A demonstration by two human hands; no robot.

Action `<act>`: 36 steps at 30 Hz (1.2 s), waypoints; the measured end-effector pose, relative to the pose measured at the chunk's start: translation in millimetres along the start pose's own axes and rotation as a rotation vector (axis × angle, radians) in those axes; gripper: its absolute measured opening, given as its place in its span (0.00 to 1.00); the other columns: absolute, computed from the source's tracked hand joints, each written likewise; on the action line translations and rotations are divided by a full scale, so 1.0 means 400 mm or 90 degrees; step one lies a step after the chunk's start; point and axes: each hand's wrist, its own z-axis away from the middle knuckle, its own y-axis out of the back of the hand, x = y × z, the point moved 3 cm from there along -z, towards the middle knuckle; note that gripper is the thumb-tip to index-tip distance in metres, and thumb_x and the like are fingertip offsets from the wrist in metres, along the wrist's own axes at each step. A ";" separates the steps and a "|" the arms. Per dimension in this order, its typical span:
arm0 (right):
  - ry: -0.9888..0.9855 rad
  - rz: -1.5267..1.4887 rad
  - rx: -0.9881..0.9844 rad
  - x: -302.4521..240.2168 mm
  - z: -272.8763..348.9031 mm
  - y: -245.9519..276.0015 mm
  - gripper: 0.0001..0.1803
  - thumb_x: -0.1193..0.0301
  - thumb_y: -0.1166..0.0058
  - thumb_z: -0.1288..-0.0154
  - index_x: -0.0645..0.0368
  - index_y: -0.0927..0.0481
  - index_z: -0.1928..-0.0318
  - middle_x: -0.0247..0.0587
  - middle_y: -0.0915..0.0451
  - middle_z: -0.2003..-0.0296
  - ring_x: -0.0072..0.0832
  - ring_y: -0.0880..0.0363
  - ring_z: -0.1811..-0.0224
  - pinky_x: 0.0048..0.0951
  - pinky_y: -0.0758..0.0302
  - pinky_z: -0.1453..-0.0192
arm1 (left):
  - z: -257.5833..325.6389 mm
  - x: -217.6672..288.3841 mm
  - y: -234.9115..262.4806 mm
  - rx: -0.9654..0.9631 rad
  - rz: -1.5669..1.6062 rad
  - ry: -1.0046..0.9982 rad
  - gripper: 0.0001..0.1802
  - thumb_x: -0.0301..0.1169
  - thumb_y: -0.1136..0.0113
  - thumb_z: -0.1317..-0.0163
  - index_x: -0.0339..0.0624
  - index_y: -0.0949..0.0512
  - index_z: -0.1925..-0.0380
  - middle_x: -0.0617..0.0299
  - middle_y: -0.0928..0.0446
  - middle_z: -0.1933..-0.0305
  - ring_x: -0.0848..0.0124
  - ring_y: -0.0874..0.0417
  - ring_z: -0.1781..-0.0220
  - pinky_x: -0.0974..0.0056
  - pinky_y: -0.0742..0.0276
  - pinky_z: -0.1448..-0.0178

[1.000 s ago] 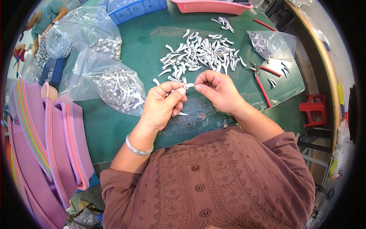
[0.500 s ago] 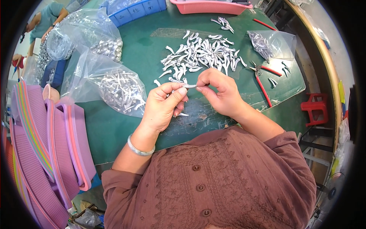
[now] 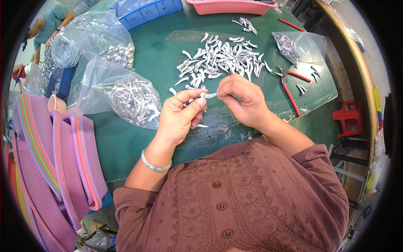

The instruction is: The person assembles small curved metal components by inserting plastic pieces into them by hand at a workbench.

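My left hand [image 3: 179, 115], a bangle on its wrist, pinches one end of a small curved silver metal piece [image 3: 209, 95] between thumb and fingers. A dotted pattern shows on the piece's upper face. At its other end, my right hand [image 3: 243, 101] closes thumb and forefinger on the tip. More silver pieces show around my left fingers; whether they are held or lie behind cannot be made out. One loose piece [image 3: 202, 126] rests on the green table just below. Beyond both hands spreads a pile of similar curved pieces [image 3: 226, 59].
Red-handled pliers [image 3: 286, 80] lie right of the pile, near a clear bag of pieces [image 3: 287, 49]. Leftward sits another filled bag [image 3: 134, 101]. A blue crate [image 3: 147, 13] and pink basket [image 3: 233, 7] stand behind. Purple baskets [image 3: 52, 168] stack at left; a co-worker [image 3: 52, 25] bends beyond.
The held piece has turned so that its dotted face shows more broadly. My right fingers have shifted slightly at its tip. My left hand stays nearly in place.
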 end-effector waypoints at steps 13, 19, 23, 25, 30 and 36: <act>-0.052 -0.049 -0.003 0.008 0.006 -0.001 0.09 0.86 0.50 0.54 0.64 0.29 0.70 0.41 0.27 0.72 0.31 0.26 0.69 0.25 0.29 0.65 | -0.002 -0.001 0.001 0.014 -0.009 0.018 0.10 0.25 0.48 0.43 0.39 0.25 0.61 0.67 0.26 0.77 0.84 0.32 0.82 0.80 0.39 0.81; -0.054 -0.054 0.000 0.010 0.009 -0.001 0.08 0.86 0.49 0.53 0.64 0.28 0.69 0.41 0.26 0.71 0.31 0.25 0.68 0.25 0.29 0.64 | -0.002 -0.003 0.002 0.010 -0.004 0.024 0.09 0.26 0.47 0.43 0.38 0.25 0.61 0.66 0.26 0.77 0.83 0.32 0.83 0.80 0.39 0.81; -0.051 -0.053 0.008 0.008 0.010 0.003 0.09 0.85 0.49 0.53 0.64 0.28 0.69 0.41 0.26 0.72 0.31 0.25 0.69 0.25 0.29 0.64 | -0.001 -0.001 -0.002 0.008 -0.004 0.032 0.09 0.25 0.47 0.43 0.38 0.25 0.61 0.66 0.27 0.77 0.83 0.33 0.83 0.80 0.39 0.81; -0.084 -0.069 -0.013 0.011 0.005 0.011 0.08 0.84 0.47 0.53 0.63 0.27 0.69 0.41 0.25 0.72 0.31 0.25 0.69 0.25 0.28 0.64 | -0.004 -0.001 -0.006 0.011 -0.005 0.042 0.10 0.25 0.48 0.43 0.38 0.25 0.60 0.65 0.27 0.77 0.83 0.33 0.83 0.79 0.39 0.82; -0.129 0.099 0.051 0.109 -0.069 0.088 0.06 0.80 0.49 0.49 0.62 0.25 0.68 0.40 0.24 0.73 0.25 0.25 0.72 0.23 0.28 0.65 | -0.001 0.000 0.005 0.049 -0.022 0.036 0.10 0.25 0.50 0.42 0.37 0.25 0.60 0.65 0.27 0.77 0.83 0.33 0.82 0.79 0.39 0.81; -0.242 0.281 0.223 0.384 -0.179 0.258 0.07 0.76 0.46 0.54 0.59 0.22 0.70 0.38 0.22 0.76 0.26 0.23 0.74 0.25 0.28 0.66 | -0.005 0.004 -0.002 0.020 -0.025 0.019 0.10 0.26 0.52 0.40 0.36 0.25 0.61 0.66 0.28 0.76 0.83 0.33 0.81 0.79 0.39 0.80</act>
